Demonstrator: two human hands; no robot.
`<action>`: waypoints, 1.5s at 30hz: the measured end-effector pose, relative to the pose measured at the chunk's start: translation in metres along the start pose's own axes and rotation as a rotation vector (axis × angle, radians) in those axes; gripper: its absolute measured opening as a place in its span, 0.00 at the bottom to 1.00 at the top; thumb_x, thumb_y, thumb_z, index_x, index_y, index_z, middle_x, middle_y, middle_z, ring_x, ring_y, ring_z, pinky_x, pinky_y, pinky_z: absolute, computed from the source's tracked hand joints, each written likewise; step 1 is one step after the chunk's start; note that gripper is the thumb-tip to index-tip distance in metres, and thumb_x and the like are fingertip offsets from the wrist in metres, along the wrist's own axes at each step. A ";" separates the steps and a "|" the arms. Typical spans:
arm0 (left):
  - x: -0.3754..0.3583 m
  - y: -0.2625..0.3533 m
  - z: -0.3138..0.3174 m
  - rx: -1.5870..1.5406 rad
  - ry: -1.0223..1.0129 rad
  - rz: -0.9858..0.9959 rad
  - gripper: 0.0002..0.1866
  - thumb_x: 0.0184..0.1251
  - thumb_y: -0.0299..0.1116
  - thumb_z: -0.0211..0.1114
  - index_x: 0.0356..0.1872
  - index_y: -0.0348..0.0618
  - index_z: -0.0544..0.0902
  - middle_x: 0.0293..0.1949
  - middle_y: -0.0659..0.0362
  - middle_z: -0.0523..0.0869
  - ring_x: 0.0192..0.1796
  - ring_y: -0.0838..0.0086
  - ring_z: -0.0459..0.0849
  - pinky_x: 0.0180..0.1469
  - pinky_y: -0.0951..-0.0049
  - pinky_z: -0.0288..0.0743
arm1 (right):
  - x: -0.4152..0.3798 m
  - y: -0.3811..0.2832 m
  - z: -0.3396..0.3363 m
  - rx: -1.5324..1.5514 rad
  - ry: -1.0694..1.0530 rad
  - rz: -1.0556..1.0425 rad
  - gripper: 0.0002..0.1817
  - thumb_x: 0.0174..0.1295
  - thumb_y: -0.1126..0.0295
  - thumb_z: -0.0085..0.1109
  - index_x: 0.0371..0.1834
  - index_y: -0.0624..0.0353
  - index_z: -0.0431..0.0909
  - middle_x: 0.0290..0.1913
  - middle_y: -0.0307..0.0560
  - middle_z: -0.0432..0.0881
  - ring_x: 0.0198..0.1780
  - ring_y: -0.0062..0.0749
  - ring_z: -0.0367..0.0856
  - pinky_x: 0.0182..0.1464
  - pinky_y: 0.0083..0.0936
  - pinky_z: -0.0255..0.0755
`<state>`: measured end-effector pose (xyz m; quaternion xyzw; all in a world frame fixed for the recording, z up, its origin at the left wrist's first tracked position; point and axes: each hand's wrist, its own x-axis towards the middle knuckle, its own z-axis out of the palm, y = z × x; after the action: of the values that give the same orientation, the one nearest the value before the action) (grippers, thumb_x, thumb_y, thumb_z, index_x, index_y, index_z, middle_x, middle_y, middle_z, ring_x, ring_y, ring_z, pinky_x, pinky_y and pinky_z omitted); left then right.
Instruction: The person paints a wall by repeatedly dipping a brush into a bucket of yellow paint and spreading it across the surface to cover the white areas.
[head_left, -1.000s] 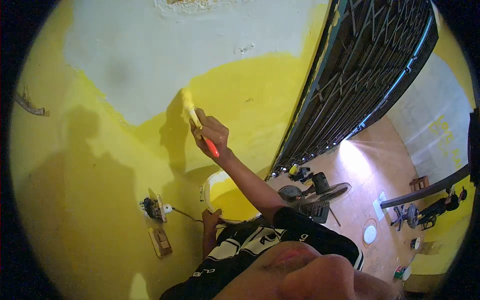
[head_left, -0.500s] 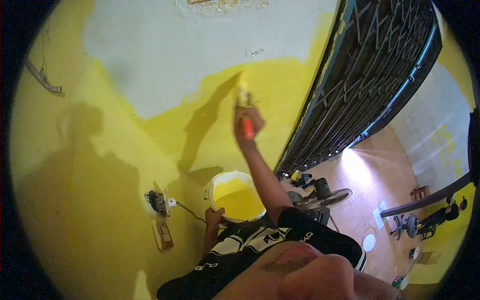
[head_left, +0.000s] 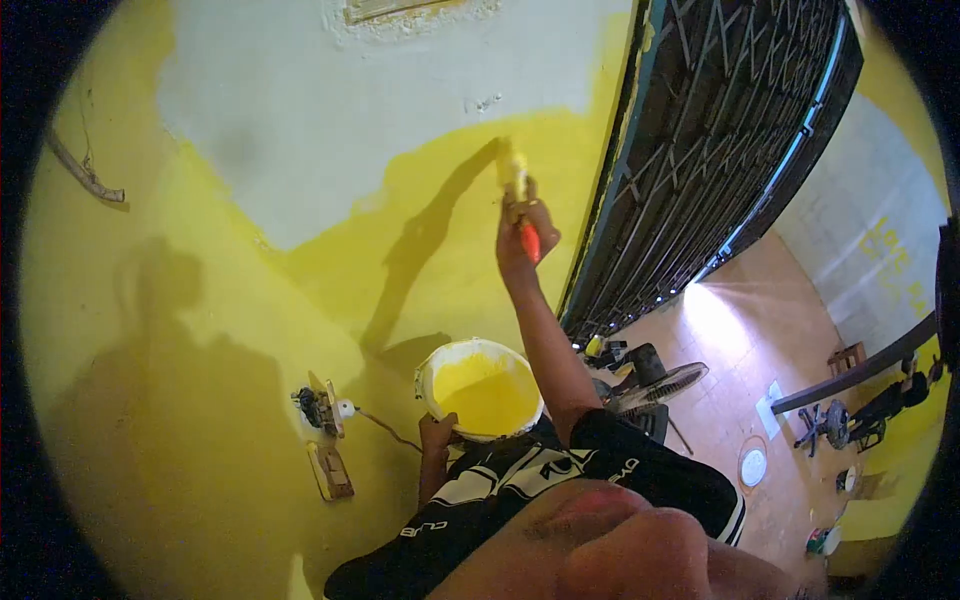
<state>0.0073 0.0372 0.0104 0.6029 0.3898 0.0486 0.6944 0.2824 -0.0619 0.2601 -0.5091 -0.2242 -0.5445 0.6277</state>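
My right hand (head_left: 526, 232) is raised at the wall, closed around a paintbrush (head_left: 519, 178) with a red handle end. The bristles meet yellow paint on the wall (head_left: 460, 180), below a pale unpainted area. Low in front of my body, my left hand (head_left: 438, 432) grips the near left rim of a white bucket (head_left: 425, 385) holding yellow paint. The bucket is tilted so its inside shows. The fingers under the bucket are partly hidden.
A dark folding metal gate (head_left: 700, 170) runs along the right. Beyond it stand a fan (head_left: 665, 388) and a dark chair (head_left: 825, 425) on the tiled floor (head_left: 715, 430). An open socket with a plug (head_left: 325, 405) and a switch plate (head_left: 330, 472) are on the left wall.
My right hand and the brush have moved to the right along the wall. The view has shifted slightly, and my left hand still holds the bucket.
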 end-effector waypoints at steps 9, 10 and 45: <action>-0.008 0.007 -0.002 -0.049 -0.025 -0.005 0.16 0.45 0.25 0.64 0.37 0.28 0.75 0.29 0.48 0.80 0.26 0.66 0.82 0.25 0.71 0.77 | -0.024 -0.022 0.025 0.122 -0.301 -0.162 0.12 0.45 0.85 0.60 0.15 0.59 0.68 0.17 0.45 0.71 0.19 0.30 0.70 0.38 0.26 0.75; -0.004 0.003 -0.002 -0.038 -0.023 -0.001 0.16 0.45 0.25 0.64 0.37 0.28 0.75 0.29 0.48 0.80 0.26 0.66 0.82 0.25 0.71 0.77 | -0.024 -0.031 0.025 0.127 -0.431 -0.172 0.12 0.45 0.84 0.61 0.15 0.58 0.68 0.18 0.46 0.72 0.19 0.31 0.70 0.32 0.23 0.74; -0.012 0.030 0.007 0.001 -0.064 -0.115 0.17 0.43 0.24 0.63 0.38 0.30 0.76 0.31 0.49 0.81 0.27 0.66 0.82 0.27 0.68 0.78 | 0.128 0.116 -0.092 -0.134 0.027 0.106 0.06 0.50 0.81 0.61 0.21 0.64 0.74 0.20 0.39 0.76 0.28 0.19 0.75 0.36 0.19 0.71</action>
<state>0.0151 0.0336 0.0422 0.5812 0.4013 -0.0106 0.7078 0.4020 -0.2143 0.2864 -0.5538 -0.1515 -0.5311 0.6231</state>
